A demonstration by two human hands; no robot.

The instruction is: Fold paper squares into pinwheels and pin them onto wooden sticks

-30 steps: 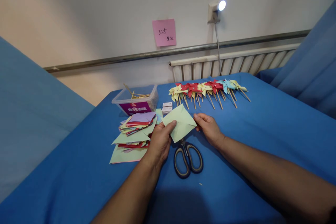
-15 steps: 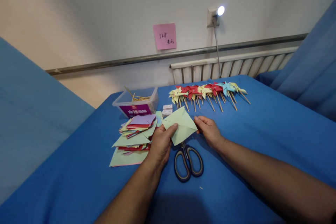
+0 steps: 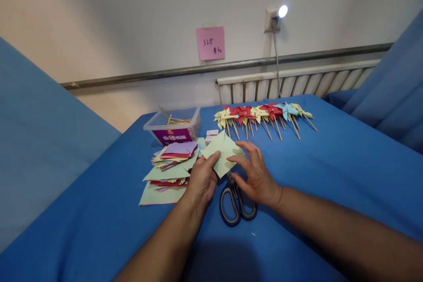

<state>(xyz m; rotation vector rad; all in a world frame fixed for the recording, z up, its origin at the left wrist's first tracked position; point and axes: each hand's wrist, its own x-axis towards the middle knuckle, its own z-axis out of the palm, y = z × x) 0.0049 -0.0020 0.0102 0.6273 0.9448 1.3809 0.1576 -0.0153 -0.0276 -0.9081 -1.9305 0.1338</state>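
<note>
Both hands at green paper, scissors below.
L hand pinches green paper; R hand open, fingers spread over scissors.

The scissors are laid on the counter; the paper stack is found left of them, the box and pinwheels behind them.

One head-worn camera looks forward and down, close over the blue table.
</note>
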